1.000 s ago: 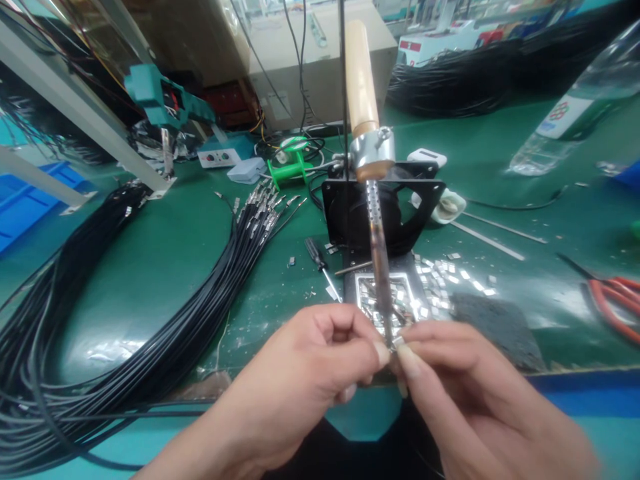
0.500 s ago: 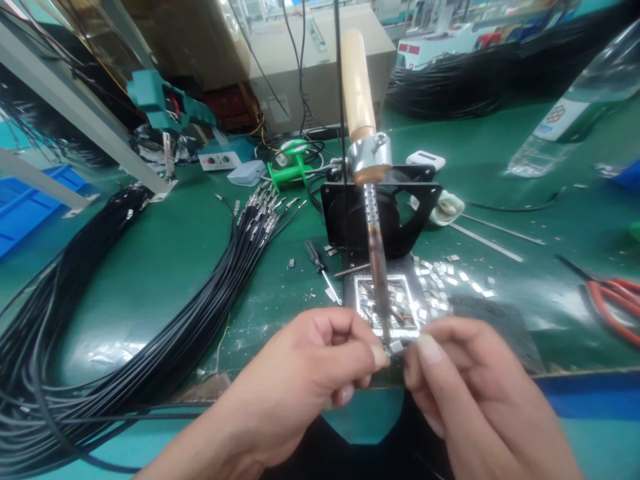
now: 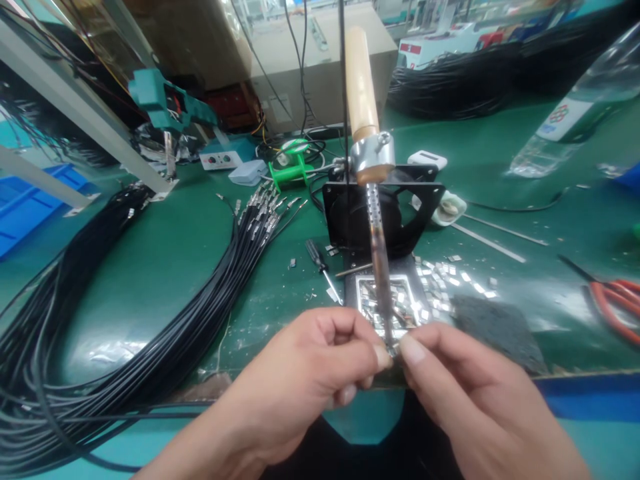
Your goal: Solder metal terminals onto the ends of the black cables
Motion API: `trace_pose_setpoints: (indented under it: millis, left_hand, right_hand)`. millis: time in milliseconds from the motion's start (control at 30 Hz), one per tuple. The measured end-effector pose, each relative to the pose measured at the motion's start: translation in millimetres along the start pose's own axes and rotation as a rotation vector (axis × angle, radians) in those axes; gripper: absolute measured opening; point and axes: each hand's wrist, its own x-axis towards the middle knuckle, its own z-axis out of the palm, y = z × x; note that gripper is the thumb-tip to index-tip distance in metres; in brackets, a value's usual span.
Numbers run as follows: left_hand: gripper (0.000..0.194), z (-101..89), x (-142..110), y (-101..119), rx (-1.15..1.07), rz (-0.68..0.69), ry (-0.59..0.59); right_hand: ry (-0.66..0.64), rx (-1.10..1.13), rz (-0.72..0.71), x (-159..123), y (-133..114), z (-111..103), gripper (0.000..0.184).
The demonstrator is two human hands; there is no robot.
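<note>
A soldering iron point(image 3: 373, 193) with a wooden handle stands clamped tip-down on a black stand point(image 3: 425, 207). Right at its tip, my left hand point(image 3: 310, 380) and my right hand point(image 3: 470, 407) meet, both pinched closed. Between the fingertips sits a tiny metal piece point(image 3: 393, 349), mostly hidden. Behind the tip lies a small metal tray point(image 3: 361, 293) holding several shiny metal clips.
A thick bundle of black cables point(image 3: 100, 320) with metal terminals covers the left of the green bench. A small screwdriver point(image 3: 320, 263), loose clips point(image 3: 450, 280), a dark sponge point(image 3: 495, 327), red-handled pliers point(image 3: 617, 300) and a plastic bottle point(image 3: 575, 107) lie around.
My right hand's fingers drew back a little and then closed in again on the iron's tip. The left hand stayed put.
</note>
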Motion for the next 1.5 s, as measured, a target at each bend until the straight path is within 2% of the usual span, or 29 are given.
trace_pose_setpoints:
  millis: [233, 400, 500, 633, 733, 900, 1067, 1500]
  left_hand:
    - [0.008, -0.5, 1, 1, -0.007, 0.013, -0.009]
    - [0.009, 0.3, 3, 1, 0.004, 0.02, -0.01]
    - [0.01, 0.5, 2, 0, 0.006, 0.024, -0.016]
    - [0.01, 0.8, 1, 1, 0.005, 0.027, -0.016]
    - [0.011, 0.8, 1, 1, -0.004, 0.029, -0.021]
    - [0.012, 0.6, 0, 0, -0.002, 0.032, -0.023]
    - [0.014, 1.0, 0, 1, -0.002, 0.02, -0.005]
    - [0.015, 2.5, 0, 1, 0.009, 0.007, 0.013]
  right_hand:
    - [-0.003, 0.051, 0.006, -2, 6, 1, 0.043]
    - [0.017, 0.068, 0.032, -1, -1, 3, 0.046]
    - [0.071, 0.067, 0.029, -1, -4, 5, 0.047]
    - [0.22, 0.055, 0.005, 1, -4, 11, 0.049]
    - [0.243, 0.046, -0.008, 4, -3, 13, 0.05]
    - [0.212, 0.064, -0.007, 4, -5, 9, 0.048]
    - [0.035, 0.077, 0.029, 1, -7, 4, 0.046]
    - [0.016, 0.092, 0.046, 0, -5, 2, 0.044]
